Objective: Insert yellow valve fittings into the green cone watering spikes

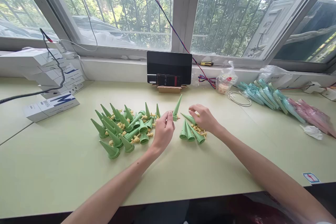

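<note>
My left hand (165, 127) pinches a green plastic watering spike (177, 107) by its wide end, point upward. A small yellowish valve piece shows at the base of that spike. My right hand (204, 117) is just to the right, above a small group of spikes, its thumb and fingers curled together; what they hold, if anything, is hidden. In that group, several green spikes (190, 133) lie with their open ends toward me, and small yellow valves (201, 131) lie beside them, partly under my right hand. Left of my left hand spreads a larger pile of spikes with yellow valves (126, 144).
A phone (168, 80) leans on a dark tablet (169, 63) at the back. White boxes (52, 106) are stacked at left. At right are a tied plastic bag (226, 79), a white cable (238, 98), and blue (267, 94) and pink bagged items (311, 113).
</note>
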The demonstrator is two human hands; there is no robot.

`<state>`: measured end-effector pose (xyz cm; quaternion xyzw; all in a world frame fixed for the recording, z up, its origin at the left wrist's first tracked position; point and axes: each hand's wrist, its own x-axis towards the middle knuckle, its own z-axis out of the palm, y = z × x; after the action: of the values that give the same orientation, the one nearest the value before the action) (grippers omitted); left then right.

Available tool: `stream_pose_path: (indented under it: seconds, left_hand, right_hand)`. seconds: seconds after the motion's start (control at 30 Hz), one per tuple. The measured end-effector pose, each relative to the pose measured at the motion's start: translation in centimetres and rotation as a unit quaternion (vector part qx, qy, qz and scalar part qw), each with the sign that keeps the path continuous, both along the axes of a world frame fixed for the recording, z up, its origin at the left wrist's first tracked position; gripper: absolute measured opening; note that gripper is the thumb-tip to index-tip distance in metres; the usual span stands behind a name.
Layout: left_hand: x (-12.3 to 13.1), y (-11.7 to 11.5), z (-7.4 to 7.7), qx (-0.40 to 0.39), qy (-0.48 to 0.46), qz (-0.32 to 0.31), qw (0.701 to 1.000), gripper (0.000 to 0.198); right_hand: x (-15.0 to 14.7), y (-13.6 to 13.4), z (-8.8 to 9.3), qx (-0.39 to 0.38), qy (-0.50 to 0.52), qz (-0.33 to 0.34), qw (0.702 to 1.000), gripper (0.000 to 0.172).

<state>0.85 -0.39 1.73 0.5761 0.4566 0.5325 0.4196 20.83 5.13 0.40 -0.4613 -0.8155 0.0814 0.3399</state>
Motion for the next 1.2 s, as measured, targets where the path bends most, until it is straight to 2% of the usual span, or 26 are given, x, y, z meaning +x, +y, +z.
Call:
stream_pose_path:
  seconds: [0.13,0.23,0.37,0.5,0.93,1.2]
  left_hand:
    - [0.0,-0.1,-0.1,0.005,-0.001,0.001,1.0,0.04]
    - [0.0,-0.2,-0.2,0.006,0.002,0.002,1.0,0.038]
    - [0.1,-0.2,-0.2,0.003,0.002,0.002,1.0,0.036]
    - [0.1,-0.3,-0.1,0.001,0.003,0.001,1.0,0.037]
    - [0.1,-0.4,-0.3,0.001,0.015,0.007,1.0,0.037]
    - [0.1,-0.4,-0.3,0.005,0.018,0.005,1.0,0.036]
  right_hand:
    - [-2.4,0.9,1.4,-0.036,-0.106,0.041,0.993,0.017]
    - [-4.0,1.7,1.9,-0.079,-0.174,0.042,0.981,0.014]
    - [-5.4,2.5,2.0,-0.106,-0.212,0.065,0.969,0.014]
    - [-6.2,2.8,2.0,-0.115,-0.247,0.055,0.961,0.013]
    - [-6.5,2.6,2.5,-0.161,-0.254,0.039,0.953,0.005]
    - [-5.9,2.8,1.8,-0.11,-0.217,0.069,0.968,0.01]
